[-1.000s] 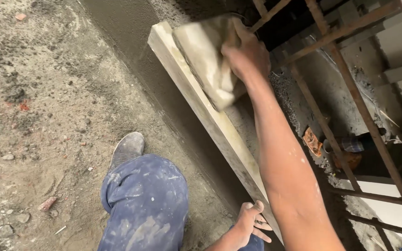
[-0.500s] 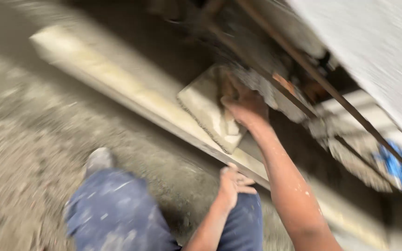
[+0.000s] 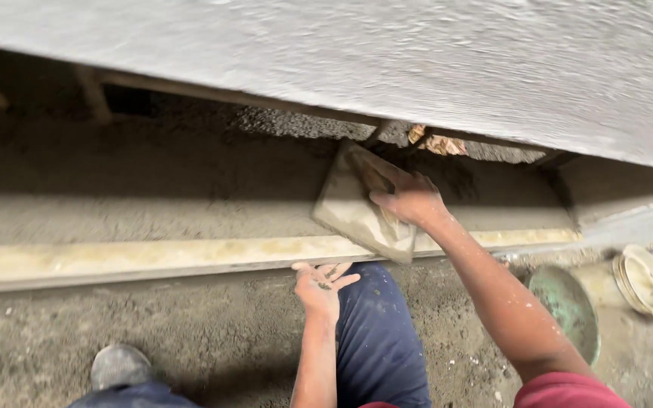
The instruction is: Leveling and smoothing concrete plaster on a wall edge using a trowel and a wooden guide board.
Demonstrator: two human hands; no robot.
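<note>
My right hand (image 3: 411, 200) grips the handle of a flat, mortar-caked plastering float (image 3: 357, 204), holding it tilted against the wet grey cement behind a long pale wooden plank (image 3: 153, 257). My left hand (image 3: 320, 283) rests at the plank's near edge beside my right knee, fingers spread, palm smeared with mortar and holding nothing. I am squatting in blue trousers (image 3: 378, 336); my grey shoe (image 3: 119, 366) shows at the lower left.
A rough grey plastered wall surface (image 3: 417, 68) fills the top. Wooden battens (image 3: 92, 91) stand in the dark gap below it. A green pan (image 3: 568, 306) and a cream bucket (image 3: 648, 283) sit on the gritty ground at the right.
The view has swung so the plank now runs level. My right hand with the float has dropped lower against the cement, and my left hand has come up to the plank's edge.
</note>
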